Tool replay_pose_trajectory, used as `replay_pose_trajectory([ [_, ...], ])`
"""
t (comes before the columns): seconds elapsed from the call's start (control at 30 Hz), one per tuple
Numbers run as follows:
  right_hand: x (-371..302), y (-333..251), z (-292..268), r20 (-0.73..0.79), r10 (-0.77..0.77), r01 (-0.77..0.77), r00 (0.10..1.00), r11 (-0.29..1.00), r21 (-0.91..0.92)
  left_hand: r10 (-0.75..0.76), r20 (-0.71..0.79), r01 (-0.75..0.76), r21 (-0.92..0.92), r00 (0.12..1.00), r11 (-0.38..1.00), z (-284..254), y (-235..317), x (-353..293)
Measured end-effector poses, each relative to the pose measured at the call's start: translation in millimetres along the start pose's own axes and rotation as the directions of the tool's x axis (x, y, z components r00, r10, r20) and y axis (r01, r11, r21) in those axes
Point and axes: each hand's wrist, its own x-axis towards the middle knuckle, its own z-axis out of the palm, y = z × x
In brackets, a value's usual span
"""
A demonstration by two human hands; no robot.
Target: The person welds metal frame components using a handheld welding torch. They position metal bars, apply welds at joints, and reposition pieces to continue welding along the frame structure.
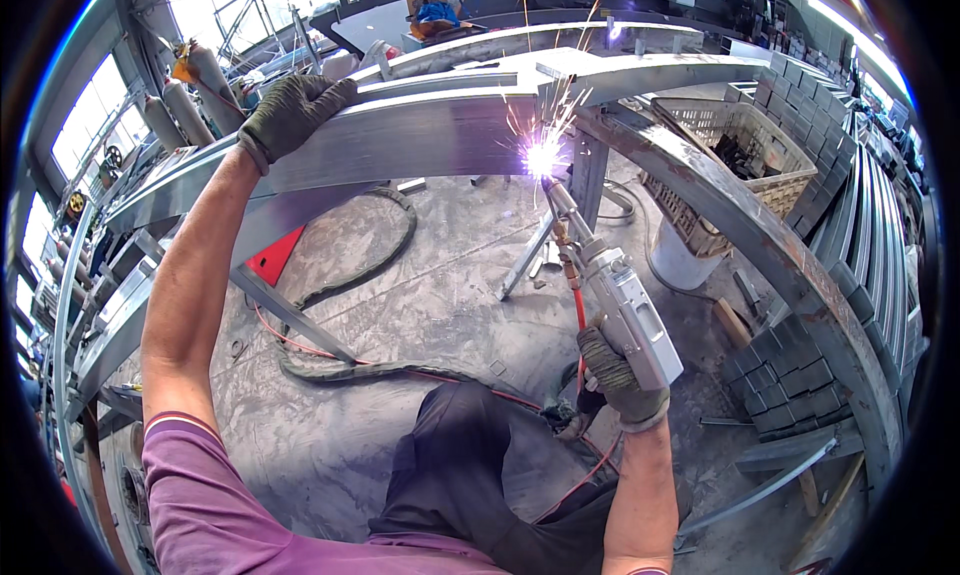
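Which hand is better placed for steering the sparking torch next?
Probably the right hand: it grips the torch, while the left hand rests on the metal beam, away from the sparks.

Grey floor (330, 425) with dark looped hose (340, 374), red cable (270, 328) and, apparently, metal scraps (411, 186).

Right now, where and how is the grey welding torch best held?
Likely by the lower end of the torch, from below, where the right hand grips: it slants up and leftward, with sparks at its far tip.
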Motion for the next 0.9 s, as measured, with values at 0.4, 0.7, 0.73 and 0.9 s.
replay_pose_trajectory([
  [0.4, -2.9, 4.1, -0.3, -0.017, -0.064, 0.063, 0.998, 0.996, -0.067, 0.02, -0.025, -0.021, -0.025, 0.999, 0.999, 1.6, 2.0, -2.0],
  [0.7, -3.0, -0.8, -2.0, 0.015, 0.039, -0.039, 0.999, 0.999, 0.015, 0.04, -0.029, -0.04, -0.006, 0.999, 0.999, 0.0, 0.1, -0.4],
  [0.73, -2.4, -2.1, -3.1, 0.026, 0.04, -0.04, 0.999, 0.999, 0.017, 0.044, -0.03, -0.044, -0.007, 0.999, 0.999, -0.9, 0.6, 0.0],
  [0.9, -3.7, -4.5, -4.8, 0.021, 0.025, -0.024, 0.999, 0.999, -0.028, -0.122, 0.103, 0.117, 0.049, 0.987, 0.992, -7.9, 7.9, 1.8],
])
